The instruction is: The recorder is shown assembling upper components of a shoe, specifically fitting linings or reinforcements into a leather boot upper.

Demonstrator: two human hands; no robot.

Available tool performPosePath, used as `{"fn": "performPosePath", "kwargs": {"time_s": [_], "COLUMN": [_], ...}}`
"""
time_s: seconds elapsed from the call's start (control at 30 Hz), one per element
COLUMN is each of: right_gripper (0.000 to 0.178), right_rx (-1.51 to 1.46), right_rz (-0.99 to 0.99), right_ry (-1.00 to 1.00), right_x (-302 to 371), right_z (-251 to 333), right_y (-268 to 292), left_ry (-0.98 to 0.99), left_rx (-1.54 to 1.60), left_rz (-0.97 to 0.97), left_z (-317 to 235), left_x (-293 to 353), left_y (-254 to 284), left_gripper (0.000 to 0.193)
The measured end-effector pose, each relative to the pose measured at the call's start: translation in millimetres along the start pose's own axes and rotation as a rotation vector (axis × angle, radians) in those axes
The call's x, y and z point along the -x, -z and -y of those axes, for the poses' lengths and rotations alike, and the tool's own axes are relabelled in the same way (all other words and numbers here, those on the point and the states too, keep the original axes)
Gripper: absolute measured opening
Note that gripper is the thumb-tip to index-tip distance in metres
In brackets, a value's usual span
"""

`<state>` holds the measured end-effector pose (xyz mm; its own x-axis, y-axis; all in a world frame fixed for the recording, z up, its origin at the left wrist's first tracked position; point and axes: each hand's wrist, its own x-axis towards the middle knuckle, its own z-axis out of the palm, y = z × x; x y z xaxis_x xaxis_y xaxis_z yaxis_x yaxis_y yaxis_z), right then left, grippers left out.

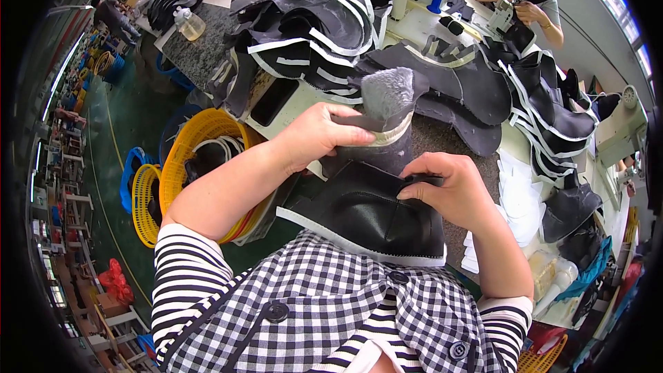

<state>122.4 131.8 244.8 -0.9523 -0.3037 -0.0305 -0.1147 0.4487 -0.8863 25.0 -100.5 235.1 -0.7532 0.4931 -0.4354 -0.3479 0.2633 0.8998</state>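
My left hand point(324, 135) is closed on a grey boot lining point(390, 141), thumb on top near its pale band. Grey fleece point(388, 94) shows at the far end of that lining. Close to my chest lies a black leather boot upper point(359, 211) with a white strip along its near edge. My right hand point(449, 186) pinches the far edge of this upper between thumb and fingers. Where the lining and the upper meet, I cannot tell whether they are joined.
Stacked black uppers point(311, 17) with white edging cover the table's far left; more uppers point(549, 114) lie at right. Dark grey pieces point(456, 97) and white pieces point(518, 197) lie nearer. A yellow basket point(181, 139) stands at left. Across the table, another person's hands point(528, 14) work at a sewing machine.
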Motion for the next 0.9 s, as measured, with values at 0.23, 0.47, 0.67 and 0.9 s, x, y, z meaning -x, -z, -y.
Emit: {"fn": "performPosePath", "kwargs": {"time_s": [0.23, 0.47, 0.67, 0.9], "right_gripper": [0.022, 0.025, 0.025, 0.023], "right_rx": [0.162, 0.063, 0.034, 0.113], "right_rz": [-0.191, -0.017, -0.103, -0.219], "right_ry": [0.280, 0.208, 0.220, 0.222], "right_x": [3, -1, 3, -2], "right_z": [11, -9, -17, -6], "right_y": [-3, -2, -11, -15], "left_ry": [-0.183, -0.036, -0.093, -0.157], "left_rx": [0.055, 0.330, 0.066, -0.204], "left_rz": [0.054, 0.376, 0.222, 0.190], "left_z": [-7, 8, 14, -3], "left_x": [0, -4, -13, -14], "left_y": [-12, -15, -7, -5], "left_gripper": [0.026, 0.017, 0.015, 0.024]}}
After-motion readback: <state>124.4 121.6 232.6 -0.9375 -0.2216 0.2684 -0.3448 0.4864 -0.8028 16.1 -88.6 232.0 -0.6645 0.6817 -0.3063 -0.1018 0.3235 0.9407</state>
